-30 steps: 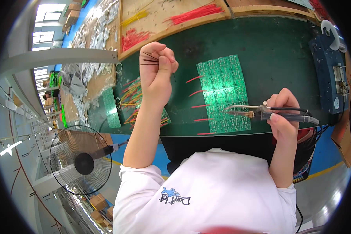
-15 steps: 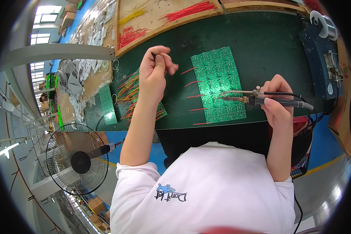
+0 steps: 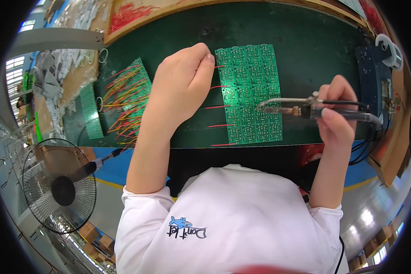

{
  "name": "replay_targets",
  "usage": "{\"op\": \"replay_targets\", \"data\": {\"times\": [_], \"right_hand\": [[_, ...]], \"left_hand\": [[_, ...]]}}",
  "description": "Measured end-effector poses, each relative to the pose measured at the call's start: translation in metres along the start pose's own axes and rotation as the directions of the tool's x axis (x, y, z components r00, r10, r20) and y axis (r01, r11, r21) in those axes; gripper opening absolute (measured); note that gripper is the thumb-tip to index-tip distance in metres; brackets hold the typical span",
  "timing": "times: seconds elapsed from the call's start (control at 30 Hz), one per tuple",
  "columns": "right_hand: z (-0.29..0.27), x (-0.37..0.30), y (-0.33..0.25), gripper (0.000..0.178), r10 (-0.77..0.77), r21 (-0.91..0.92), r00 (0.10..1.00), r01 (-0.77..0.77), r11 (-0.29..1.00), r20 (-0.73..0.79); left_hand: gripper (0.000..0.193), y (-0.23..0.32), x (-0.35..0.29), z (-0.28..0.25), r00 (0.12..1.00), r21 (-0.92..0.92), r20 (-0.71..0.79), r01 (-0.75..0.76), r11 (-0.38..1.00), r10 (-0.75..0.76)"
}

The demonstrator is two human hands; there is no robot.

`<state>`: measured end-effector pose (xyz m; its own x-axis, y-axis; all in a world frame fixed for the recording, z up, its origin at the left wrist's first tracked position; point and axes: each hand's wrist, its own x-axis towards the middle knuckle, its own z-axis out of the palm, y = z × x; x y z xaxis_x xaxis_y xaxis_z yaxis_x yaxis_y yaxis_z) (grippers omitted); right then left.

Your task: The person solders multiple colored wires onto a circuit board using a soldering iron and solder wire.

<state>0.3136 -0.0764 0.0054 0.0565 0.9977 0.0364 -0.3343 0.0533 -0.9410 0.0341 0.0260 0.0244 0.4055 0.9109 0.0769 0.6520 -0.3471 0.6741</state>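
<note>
Clearly, the right hand (image 3: 337, 130) has its grip closed on a soldering iron (image 3: 299, 111); left hand (image 3: 180, 82) is fisted, contents hidden. Red wires (image 3: 218, 125) stick leftward from green board (image 3: 251, 93).

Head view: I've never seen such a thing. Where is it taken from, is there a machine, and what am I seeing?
There is no robot: a person works with two bare hands. A wide fisheye camera on their head looks down, so straight edges appear bent. On the dark green worktop lies a green circuit-board panel, with five red wires sticking out along its left edge. Farther left, red and yellow wires lie over another green board. The right hand holds a soldering iron, its tip over the panel; I can't tell whether they touch. The left hand is closed, just left of the panel; anything inside is hidden.
</note>
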Motion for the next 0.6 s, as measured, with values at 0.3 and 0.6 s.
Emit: {"op": "replay_targets", "data": {"times": [0.3, 0.6], "right_hand": [[0.008, 0.081, -0.010, 0.029, 0.057, -0.071, 0.966, -0.041, 0.997, 0.253], [-0.001, 0.089, 0.018, 0.029, -0.014, -0.069, 0.976, 0.030, 0.997, 0.219]], "left_hand": [[0.011, -0.007, 0.000, 0.011, 0.989, 0.058, -0.072, -0.122, 0.991, 0.126], [0.012, -0.016, 0.010, 0.020, 0.990, -0.021, -0.105, -0.092, 0.996, 0.089]]}}
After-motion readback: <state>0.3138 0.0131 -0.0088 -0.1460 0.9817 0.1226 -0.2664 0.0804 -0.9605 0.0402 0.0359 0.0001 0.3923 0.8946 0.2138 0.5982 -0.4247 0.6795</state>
